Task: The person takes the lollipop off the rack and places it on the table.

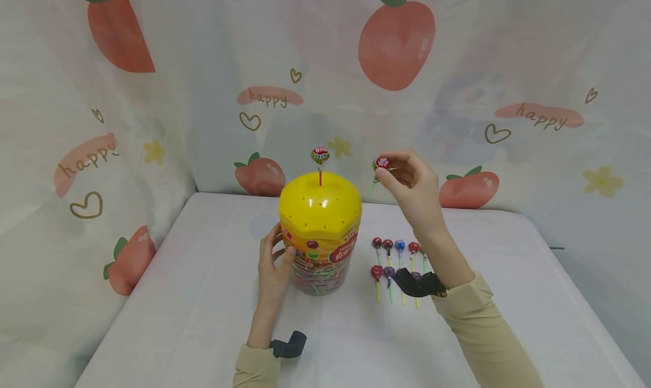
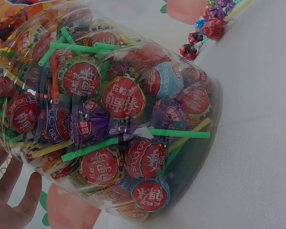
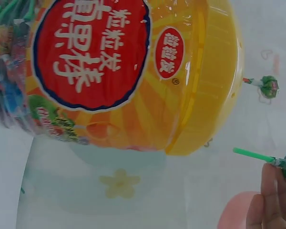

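A clear plastic candy jar (image 1: 321,275) full of wrapped lollipops stands upright on the table under a domed yellow lid (image 1: 325,201) dotted with small holes. My left hand (image 1: 273,266) holds the jar's left side, thumb toward the front. From the lid's top a lollipop (image 1: 320,155) with a red stick sticks up. To the right of the lid and apart from it, my right hand (image 1: 414,187) pinches another lollipop (image 1: 381,163) by its wrapped head. Its green stick (image 3: 251,154) points down toward the lid side.
Two rows of loose lollipops (image 1: 377,271) lie on the white table (image 1: 213,286) to the jar's right, partly under my right forearm. A printed cloth (image 1: 325,43) with fruit and hearts hangs behind and at the sides.
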A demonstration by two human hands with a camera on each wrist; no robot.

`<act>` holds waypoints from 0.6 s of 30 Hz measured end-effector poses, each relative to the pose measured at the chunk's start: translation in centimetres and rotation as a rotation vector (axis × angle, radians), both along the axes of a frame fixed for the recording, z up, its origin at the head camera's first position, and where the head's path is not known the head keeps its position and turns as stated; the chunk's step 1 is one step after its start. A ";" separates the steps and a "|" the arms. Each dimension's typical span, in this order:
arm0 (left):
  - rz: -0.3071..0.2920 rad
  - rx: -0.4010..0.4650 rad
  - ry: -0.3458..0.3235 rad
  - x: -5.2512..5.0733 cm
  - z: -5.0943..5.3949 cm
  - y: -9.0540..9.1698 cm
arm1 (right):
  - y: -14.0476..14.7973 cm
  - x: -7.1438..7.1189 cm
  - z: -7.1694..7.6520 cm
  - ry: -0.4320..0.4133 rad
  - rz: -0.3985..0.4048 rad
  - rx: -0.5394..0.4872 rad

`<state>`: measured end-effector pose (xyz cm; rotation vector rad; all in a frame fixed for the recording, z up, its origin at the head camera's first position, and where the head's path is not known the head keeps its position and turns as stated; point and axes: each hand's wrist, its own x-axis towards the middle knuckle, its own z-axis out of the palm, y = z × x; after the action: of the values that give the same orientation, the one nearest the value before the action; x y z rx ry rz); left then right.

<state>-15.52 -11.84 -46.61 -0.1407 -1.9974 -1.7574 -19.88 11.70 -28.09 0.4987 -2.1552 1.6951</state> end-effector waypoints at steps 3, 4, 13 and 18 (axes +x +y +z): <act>0.005 -0.001 -0.004 0.0 0.0 0.0 | 0.7 0.6 -0.5 -0.026 -0.015 0.001; 0.006 0.000 -0.004 0.0 0.0 0.0 | 0.9 0.8 -0.7 -0.033 -0.019 -0.003; 0.009 -0.005 -0.015 0.1 0.1 0.1 | 2.8 2.2 -2.5 -0.100 -0.064 -0.011; 0.002 0.001 -0.003 0.0 0.0 0.1 | 3.8 3.0 -3.5 -0.134 -0.079 0.003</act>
<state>-15.53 -11.77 -46.59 -0.1357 -1.9982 -1.7577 -16.83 15.55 -31.61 0.3045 -2.2390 1.7276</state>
